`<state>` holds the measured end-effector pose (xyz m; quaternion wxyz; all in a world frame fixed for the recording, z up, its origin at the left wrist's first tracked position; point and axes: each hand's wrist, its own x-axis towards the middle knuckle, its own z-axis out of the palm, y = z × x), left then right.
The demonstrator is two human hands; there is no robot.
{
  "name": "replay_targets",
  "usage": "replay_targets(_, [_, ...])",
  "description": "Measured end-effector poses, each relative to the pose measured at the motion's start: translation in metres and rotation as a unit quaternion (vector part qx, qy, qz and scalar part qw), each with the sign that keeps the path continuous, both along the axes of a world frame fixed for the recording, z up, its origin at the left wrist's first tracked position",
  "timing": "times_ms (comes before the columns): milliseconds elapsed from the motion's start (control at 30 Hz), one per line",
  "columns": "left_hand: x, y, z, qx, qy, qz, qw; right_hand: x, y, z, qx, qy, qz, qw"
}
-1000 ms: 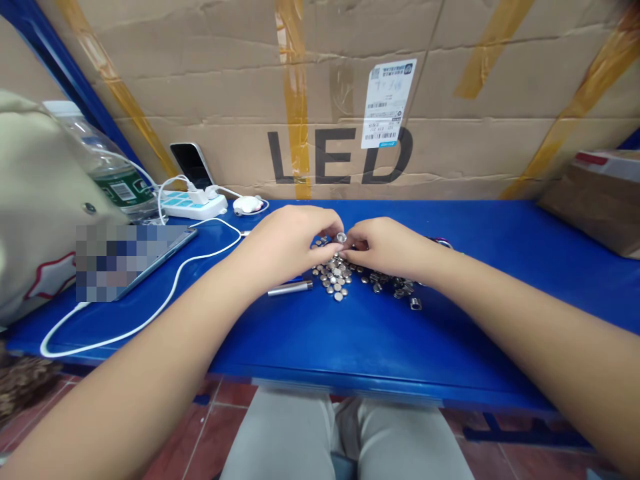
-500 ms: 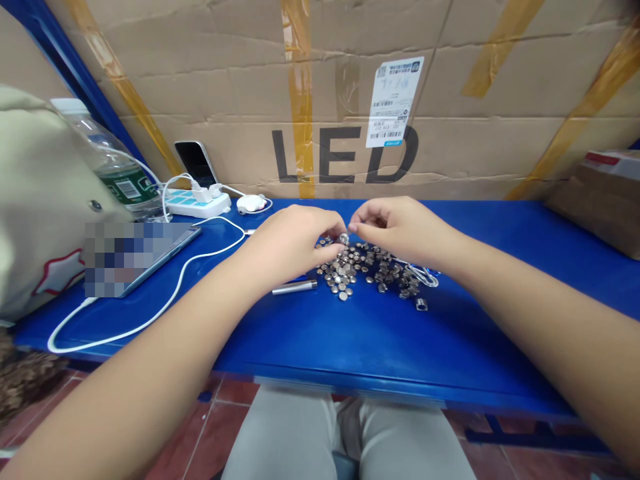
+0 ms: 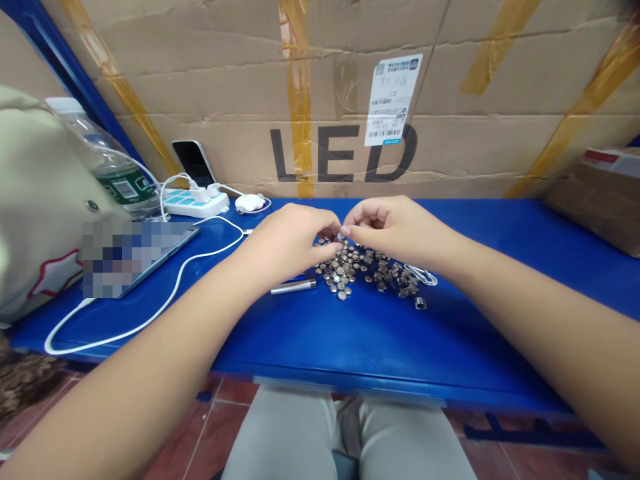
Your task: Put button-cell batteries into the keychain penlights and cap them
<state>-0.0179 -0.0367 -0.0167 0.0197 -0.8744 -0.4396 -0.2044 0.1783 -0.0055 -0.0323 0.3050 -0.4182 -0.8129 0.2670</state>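
Note:
My left hand (image 3: 295, 243) pinches a small shiny metal piece (image 3: 341, 237) between thumb and fingers. Against that piece meet the fingertips of my right hand (image 3: 387, 227), its thumb and forefinger also closed; anything inside its own pinch is too small to make out. Below the hands lie several round metal caps (image 3: 341, 272) in a loose heap. A pile of small metal clips (image 3: 397, 277) spreads just to the right of it, with a single clip (image 3: 421, 303) lying apart in front.
A silver tube (image 3: 293, 287) lies left of the heap on the blue table (image 3: 320, 340). White cord (image 3: 423, 275) rests behind the clips. Leftward are a phone (image 3: 145, 260) with its cable, a power strip (image 3: 195, 202), a bottle (image 3: 123, 180) and a bag (image 3: 45, 200). A large carton (image 3: 225, 100) stands behind.
My right hand has moved slightly left, so its fingertips now meet the metal piece in my left hand. The heaps on the table look the same.

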Motion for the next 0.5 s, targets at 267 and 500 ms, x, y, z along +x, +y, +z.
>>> replay_targets(267, [-0.0003,0.0007,0.0006,-0.01,-0.017,0.007,1.0,0.0033,0.0005,0.0057,-0.004,-0.016,-0.022,1.0])
replay_targets(500, [-0.0022,0.0026,0.0009,0.002,-0.024,0.034,0.999,-0.0032,-0.0079,0.0022,-0.008,-0.201,0.087,0.976])
